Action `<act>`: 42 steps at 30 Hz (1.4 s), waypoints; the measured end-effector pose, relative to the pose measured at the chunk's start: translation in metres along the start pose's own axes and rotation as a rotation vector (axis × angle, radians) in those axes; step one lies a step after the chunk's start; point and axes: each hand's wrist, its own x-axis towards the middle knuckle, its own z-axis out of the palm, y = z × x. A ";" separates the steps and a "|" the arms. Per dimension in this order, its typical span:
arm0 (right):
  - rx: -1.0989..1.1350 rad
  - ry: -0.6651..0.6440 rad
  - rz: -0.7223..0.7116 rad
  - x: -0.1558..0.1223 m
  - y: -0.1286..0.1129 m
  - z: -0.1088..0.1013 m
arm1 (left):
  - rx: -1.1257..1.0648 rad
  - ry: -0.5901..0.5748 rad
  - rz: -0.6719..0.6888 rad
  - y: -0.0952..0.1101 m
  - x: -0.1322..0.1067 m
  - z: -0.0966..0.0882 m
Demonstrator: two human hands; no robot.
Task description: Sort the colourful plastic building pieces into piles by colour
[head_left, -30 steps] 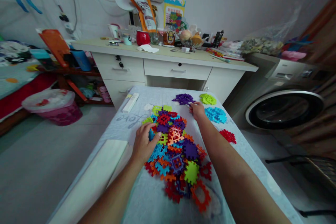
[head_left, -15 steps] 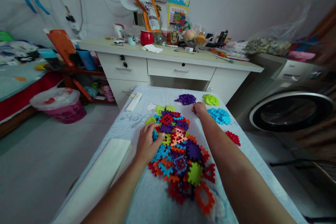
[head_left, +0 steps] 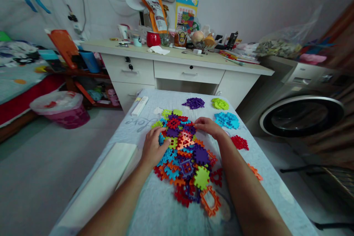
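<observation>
A mixed heap of flat plastic interlocking pieces (head_left: pixel 186 167) in red, orange, blue, purple and lime lies mid-table. My left hand (head_left: pixel 153 146) rests along the heap's left edge, thumb apart from the fingers, with a blue piece (head_left: pixel 161 139) showing between them. At the upper right edge of the heap, the fingertips of my right hand (head_left: pixel 209 127) touch purple and red pieces, fingers slightly bent and apart. Beyond lie single-colour piles: purple (head_left: pixel 194 103), lime (head_left: pixel 220 103), blue (head_left: pixel 227 120) and red (head_left: pixel 239 142). An orange pile (head_left: pixel 254 172) is partly hidden by my right forearm.
A cloth covers the table (head_left: pixel 155 214). On its left lie a small white box (head_left: pixel 140 106) and a long white board-like item (head_left: pixel 102 188). A cluttered white desk (head_left: pixel 129 68) stands behind, a washing machine (head_left: pixel 293 92) at right, a pink bin (head_left: pixel 62 112) at left.
My right hand has come back from beside the purple pile to the mixed heap. More of the red pile and some orange pieces now show. My left hand has barely moved.
</observation>
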 end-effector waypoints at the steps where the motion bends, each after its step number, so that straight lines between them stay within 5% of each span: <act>1: -0.031 -0.027 -0.012 -0.002 -0.001 0.002 | 0.002 0.000 0.002 0.000 0.000 0.000; 8: -0.115 -0.091 -0.055 -0.009 -0.006 0.010 | 0.010 -0.017 -0.019 0.004 0.001 -0.002; 23: 0.315 -0.205 0.048 -0.015 -0.003 -0.010 | 0.021 0.010 -0.030 0.001 0.000 0.000; 31: 0.563 0.107 0.063 0.005 0.007 -0.007 | 0.023 0.024 -0.021 0.000 0.000 0.001; 42: 0.551 0.492 0.162 0.069 -0.010 0.003 | 0.023 0.018 -0.031 -0.001 0.000 0.000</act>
